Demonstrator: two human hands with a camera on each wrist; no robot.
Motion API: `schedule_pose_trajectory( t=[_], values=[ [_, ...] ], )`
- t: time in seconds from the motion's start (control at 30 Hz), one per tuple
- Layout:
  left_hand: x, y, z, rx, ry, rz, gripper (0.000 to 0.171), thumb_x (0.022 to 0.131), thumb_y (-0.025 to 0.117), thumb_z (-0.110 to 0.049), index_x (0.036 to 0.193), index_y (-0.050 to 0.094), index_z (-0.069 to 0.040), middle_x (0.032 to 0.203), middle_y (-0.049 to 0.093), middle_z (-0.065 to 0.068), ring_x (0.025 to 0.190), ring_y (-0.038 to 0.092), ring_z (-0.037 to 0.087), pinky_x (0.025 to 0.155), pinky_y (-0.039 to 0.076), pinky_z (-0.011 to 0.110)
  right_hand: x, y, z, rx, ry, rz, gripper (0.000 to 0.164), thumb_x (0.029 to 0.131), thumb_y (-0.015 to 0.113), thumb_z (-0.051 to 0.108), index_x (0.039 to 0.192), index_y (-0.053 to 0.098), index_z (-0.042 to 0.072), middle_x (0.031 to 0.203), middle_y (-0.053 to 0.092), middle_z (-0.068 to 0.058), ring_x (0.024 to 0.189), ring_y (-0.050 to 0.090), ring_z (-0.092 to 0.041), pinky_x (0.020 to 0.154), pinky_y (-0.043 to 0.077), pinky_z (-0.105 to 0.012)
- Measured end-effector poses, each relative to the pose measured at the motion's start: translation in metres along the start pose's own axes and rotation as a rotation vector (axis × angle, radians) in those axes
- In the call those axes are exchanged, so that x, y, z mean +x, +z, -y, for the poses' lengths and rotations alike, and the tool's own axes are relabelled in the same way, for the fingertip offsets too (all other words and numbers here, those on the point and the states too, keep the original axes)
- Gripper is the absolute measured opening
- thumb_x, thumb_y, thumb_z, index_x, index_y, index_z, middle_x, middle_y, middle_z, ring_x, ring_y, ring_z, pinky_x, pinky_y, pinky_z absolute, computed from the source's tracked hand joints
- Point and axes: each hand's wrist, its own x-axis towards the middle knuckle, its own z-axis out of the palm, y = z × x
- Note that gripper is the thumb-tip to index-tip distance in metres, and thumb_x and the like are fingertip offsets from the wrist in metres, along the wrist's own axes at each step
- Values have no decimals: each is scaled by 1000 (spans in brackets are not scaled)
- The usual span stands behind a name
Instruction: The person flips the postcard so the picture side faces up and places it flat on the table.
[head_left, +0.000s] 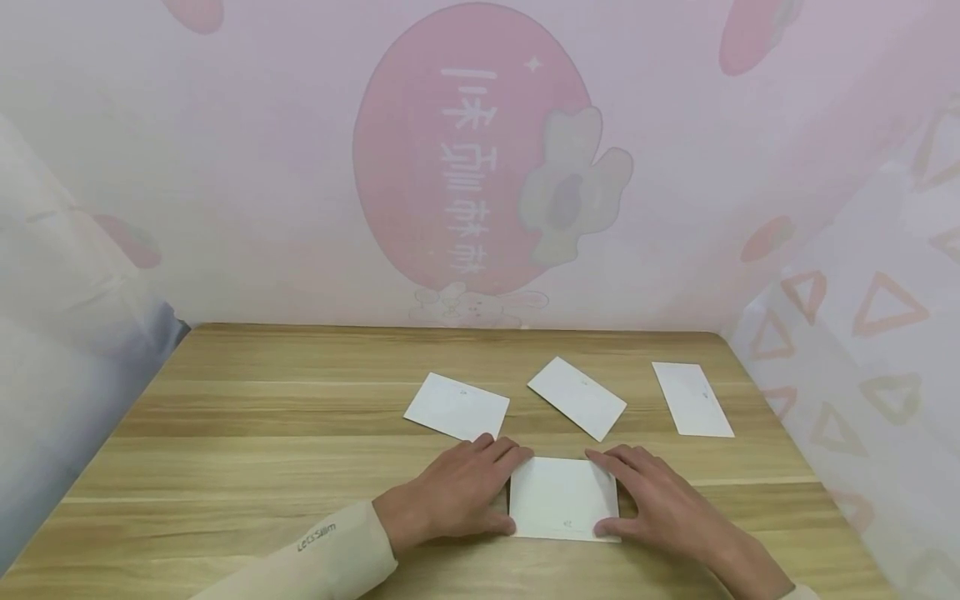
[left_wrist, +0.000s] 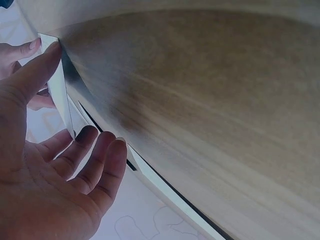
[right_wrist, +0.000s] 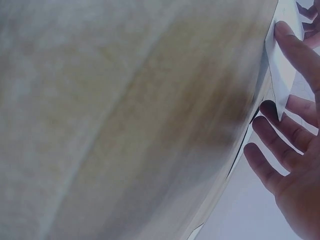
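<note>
A white card (head_left: 564,497) with a small printed mark near its front edge is held between both hands at the front of the table. My left hand (head_left: 465,487) grips its left side, thumb at the near corner and index finger at the far corner. On the opposite side, my right hand (head_left: 663,502) holds it the same way. In the left wrist view the thumb (left_wrist: 42,67) lies on the top corner of the card (left_wrist: 59,85). The right wrist view has the card (right_wrist: 282,60) between thumb and index finger, the other fingers spread beside it.
Three similar white cards lie on the wooden table (head_left: 247,433) beyond the hands: one on the left (head_left: 457,406), a slanted one in the middle (head_left: 577,398) and one on the right (head_left: 692,400). A pink printed curtain (head_left: 285,208) hangs behind the table.
</note>
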Motion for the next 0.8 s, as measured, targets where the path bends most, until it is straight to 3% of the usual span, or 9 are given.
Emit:
schedule_pose_trajectory(
  t=[0.8],
  values=[
    [-1, -2, 6, 0, 14, -65, 69, 90, 87, -38, 148, 55, -19, 130, 72, -5, 105, 62, 15, 85, 53, 27, 6, 3, 4, -12, -20, -98, 83, 76, 98, 45, 148, 64, 21, 129, 65, 12, 107, 64, -7, 92, 60, -35]
  ],
)
